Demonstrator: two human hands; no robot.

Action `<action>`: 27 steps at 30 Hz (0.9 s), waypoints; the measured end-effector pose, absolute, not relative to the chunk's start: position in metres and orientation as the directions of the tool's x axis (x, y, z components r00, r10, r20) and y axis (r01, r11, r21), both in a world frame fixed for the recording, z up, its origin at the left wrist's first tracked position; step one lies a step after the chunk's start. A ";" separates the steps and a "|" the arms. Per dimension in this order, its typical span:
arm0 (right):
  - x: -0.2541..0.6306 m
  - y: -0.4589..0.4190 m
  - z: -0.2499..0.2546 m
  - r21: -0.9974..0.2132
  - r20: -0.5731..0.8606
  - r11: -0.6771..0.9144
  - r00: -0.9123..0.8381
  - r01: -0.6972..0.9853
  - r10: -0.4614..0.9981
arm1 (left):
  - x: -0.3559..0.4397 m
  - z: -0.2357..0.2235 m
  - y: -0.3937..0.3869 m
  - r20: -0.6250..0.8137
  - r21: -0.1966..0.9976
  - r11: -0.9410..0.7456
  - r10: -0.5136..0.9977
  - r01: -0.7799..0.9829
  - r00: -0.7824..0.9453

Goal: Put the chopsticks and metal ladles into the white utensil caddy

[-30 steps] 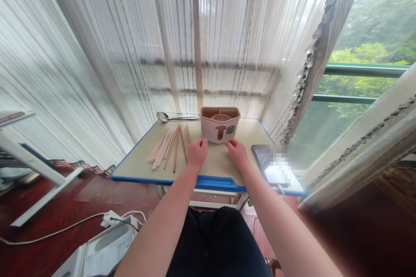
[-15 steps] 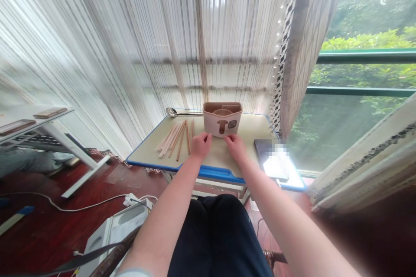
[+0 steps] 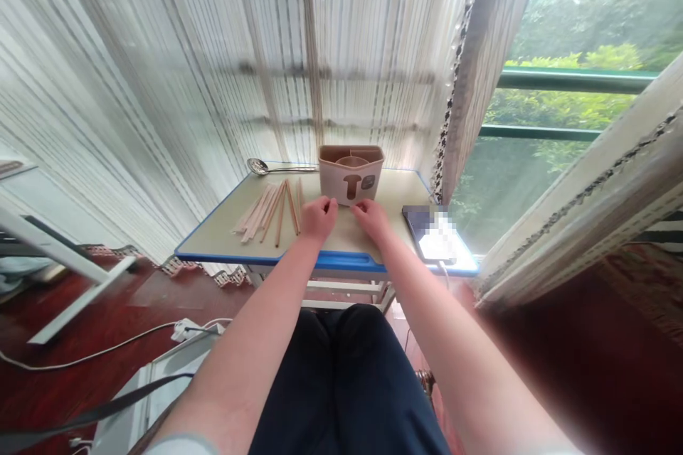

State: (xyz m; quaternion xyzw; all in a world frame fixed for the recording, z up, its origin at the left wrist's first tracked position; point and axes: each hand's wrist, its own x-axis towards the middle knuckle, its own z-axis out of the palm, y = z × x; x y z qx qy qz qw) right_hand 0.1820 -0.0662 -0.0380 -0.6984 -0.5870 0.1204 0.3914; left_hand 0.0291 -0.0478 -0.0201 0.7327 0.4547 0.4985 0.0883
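The two-tone holder (image 3: 334, 185), pale pink outside and brown within, stands upright on the small table (image 3: 213, 231), towards its far side; a brown T-like shape marks its front beside a small dark patch, and inside a divider and a rounded rim show; the person's left hand (image 3: 319, 218) is just before its lower left corner, and the right hand (image 3: 372, 218) is near its lower front on the other side, though whether either touches it cannot be told; both hands have their fingers curled inward, and it cannot be told whether the fingertips meet or pinch anything; to the left of the left hand lies a loose, fanned group of pale sticks (image 3: 263, 211), with several brown sticks (image 3: 279, 222) beside them, nearer the hand; behind these a metal slotted ladle (image 3: 258, 167) lies along the far edge, its handle running towards the holder; to the right of the right hand a dark-edged device (image 3: 417, 220), partly blurred out and glaring white, lies by the table's right edge with a white cable (image 3: 445, 271) at its near end; beyond the table hangs a striped sheer curtain (image 3: 277, 35), and to the right a window (image 3: 565, 106) shows green railings and foliage.
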 end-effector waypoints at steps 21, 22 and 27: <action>0.169 -0.072 -0.030 -0.613 0.257 0.019 0.177 0.790 0.950 | 0.000 -0.002 -0.017 0.479 0.841 -0.358 0.841 0.406 -0.251; 0.162 -0.069 -0.027 -0.580 0.248 0.041 0.129 0.814 0.960 | -0.005 0.003 -0.006 0.470 0.846 -0.340 0.840 0.411 -0.271; 0.113 -0.037 -0.006 -0.417 0.239 0.131 -0.030 0.899 0.971 | -0.030 0.014 0.042 0.471 0.831 -0.319 0.839 0.456 -0.271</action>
